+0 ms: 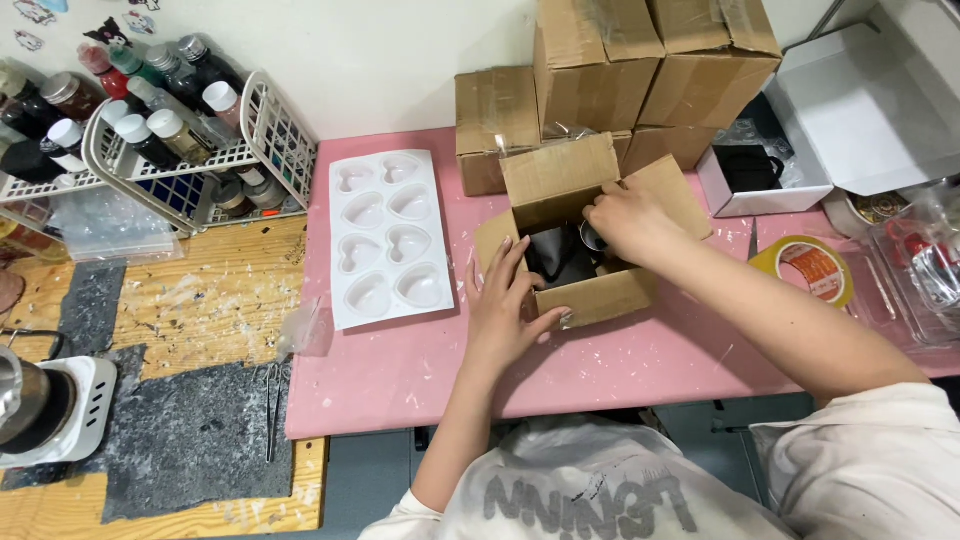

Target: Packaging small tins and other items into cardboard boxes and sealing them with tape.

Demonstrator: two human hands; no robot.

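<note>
An open cardboard box [585,235] near the pink mat's [400,370] rear edge is steadied by the left hand [505,310], spread flat against its near wall; the right hand [625,218] is curled inside on something dark, the grip unclear. Light, easily crushed, it seems best held by its walls.

open brown carton [600,295], stacked brown cartons [650,60], white box [850,110]

Brown open cardboard box [585,240] on paint-speckled pink table mat [420,360]. White plastic heart-cavity mould tray [388,238]. Yellow tape roll [805,268], grey felt patch [190,440].
</note>
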